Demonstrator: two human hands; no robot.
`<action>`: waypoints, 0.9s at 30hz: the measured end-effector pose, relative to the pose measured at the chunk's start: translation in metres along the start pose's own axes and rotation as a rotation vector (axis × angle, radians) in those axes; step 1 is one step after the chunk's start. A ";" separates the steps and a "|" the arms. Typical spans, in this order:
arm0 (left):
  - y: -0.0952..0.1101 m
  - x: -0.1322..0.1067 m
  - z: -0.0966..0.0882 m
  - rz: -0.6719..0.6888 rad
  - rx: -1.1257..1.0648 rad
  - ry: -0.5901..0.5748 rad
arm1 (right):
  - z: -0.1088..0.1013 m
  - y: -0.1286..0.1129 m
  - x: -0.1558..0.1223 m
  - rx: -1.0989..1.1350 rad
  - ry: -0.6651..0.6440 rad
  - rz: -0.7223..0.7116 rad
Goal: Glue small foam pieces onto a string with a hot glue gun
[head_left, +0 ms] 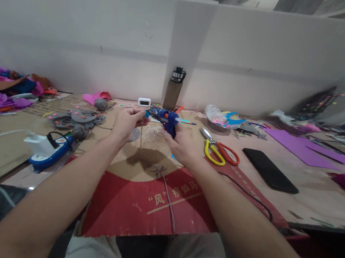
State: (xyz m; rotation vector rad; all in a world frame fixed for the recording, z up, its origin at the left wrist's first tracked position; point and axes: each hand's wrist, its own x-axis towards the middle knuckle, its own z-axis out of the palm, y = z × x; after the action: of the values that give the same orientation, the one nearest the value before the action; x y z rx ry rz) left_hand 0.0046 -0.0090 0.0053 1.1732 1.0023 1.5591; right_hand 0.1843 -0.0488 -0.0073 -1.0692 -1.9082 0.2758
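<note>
Glue gun (170, 122), blue, centre of frame, front end toward picture left. Right hand (179, 142): wrapped round the handle. Left hand (126, 123): fingertips pinched together on grey yarn (141, 136), strand hanging downward. Right of centre: scissors (214, 152); farther right, black phone (269, 170).

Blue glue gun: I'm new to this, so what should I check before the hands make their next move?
1. Firm grip: ok; the right hand holds the blue glue gun.
2. Glue loaded: ok; a light-blue glue stick sticks out of its back.
3. Left hand clear of the gun's front: cannot tell; they are very close, the gap unclear.
4. Gun hot: cannot tell; heat does not show.
5. Cardboard free of loose strands: not ok; a loose yarn tail trails over the red cardboard.
6. Scissors out of the way: ok; they lie to the right, apart from both hands.
</note>
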 end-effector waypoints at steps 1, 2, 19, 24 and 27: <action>0.000 0.000 0.000 0.005 0.000 -0.003 | 0.000 0.000 0.000 0.002 -0.001 -0.002; 0.000 0.000 0.000 0.008 0.002 -0.004 | 0.000 0.000 0.000 0.004 -0.002 -0.004; 0.001 0.001 -0.002 0.025 -0.013 0.016 | -0.001 0.000 0.000 0.001 0.007 0.001; -0.001 0.003 -0.003 0.050 -0.033 0.004 | -0.003 -0.002 0.000 -0.006 0.002 0.013; -0.001 0.002 -0.002 0.045 -0.010 -0.006 | -0.002 -0.003 -0.001 0.002 0.001 0.016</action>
State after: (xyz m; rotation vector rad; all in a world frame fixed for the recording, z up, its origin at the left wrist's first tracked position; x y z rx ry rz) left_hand 0.0024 -0.0074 0.0044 1.1997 0.9691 1.5930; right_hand 0.1845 -0.0517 -0.0046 -1.0837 -1.8989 0.2860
